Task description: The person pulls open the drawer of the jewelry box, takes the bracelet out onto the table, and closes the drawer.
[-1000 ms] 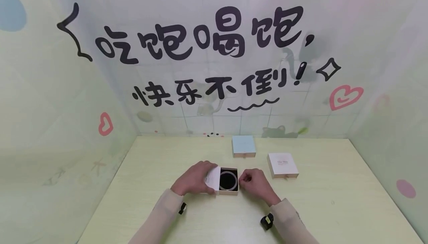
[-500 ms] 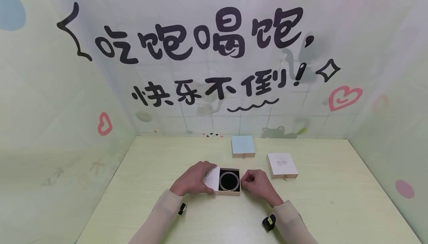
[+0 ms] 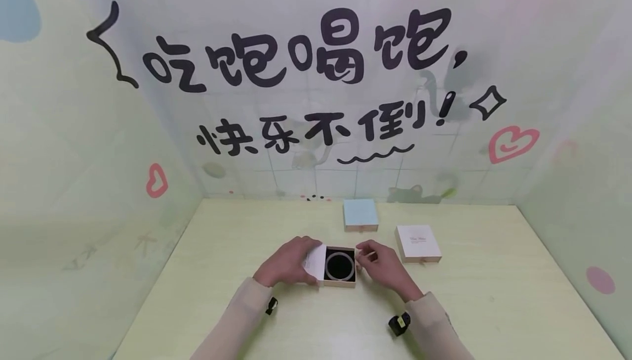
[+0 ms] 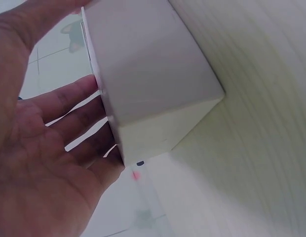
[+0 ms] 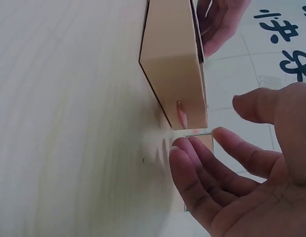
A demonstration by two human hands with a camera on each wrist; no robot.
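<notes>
"What's at the far left?"

"The left hand (image 3: 288,265). It grips the white slipcase (image 3: 314,263) of the gift box, thumb along the near side, fingers along the far side. A small black device (image 3: 271,305) shows under its pale cuff (image 3: 249,299), nearer the person than the gift box."

"And the gift box itself?"

"It sits on the desk (image 3: 247,220) between the two hands. Its drawer (image 3: 339,283) is slid partway out of the slipcase, toward the right, and a silvery bangle (image 3: 340,280) lies inside, around a round black pad (image 3: 339,266)."

"Next along?"

"A light blue box (image 3: 360,213), beyond the gift box and slightly to its right. Then the right hand (image 3: 382,265), just right of the gift box. Its fingers are loosely bent, with the thumb held away from them. In the right wrist view there's a gap between those fingertips and the pink pull tab (image 5: 182,116) on the drawer's end."

"What finishes the row?"

"A second black device (image 3: 399,324), at the right wrist, nearer the person than the gift box. Last, a white box (image 3: 418,241) with pinkish lettering, right of the gift box and farther back."
</notes>
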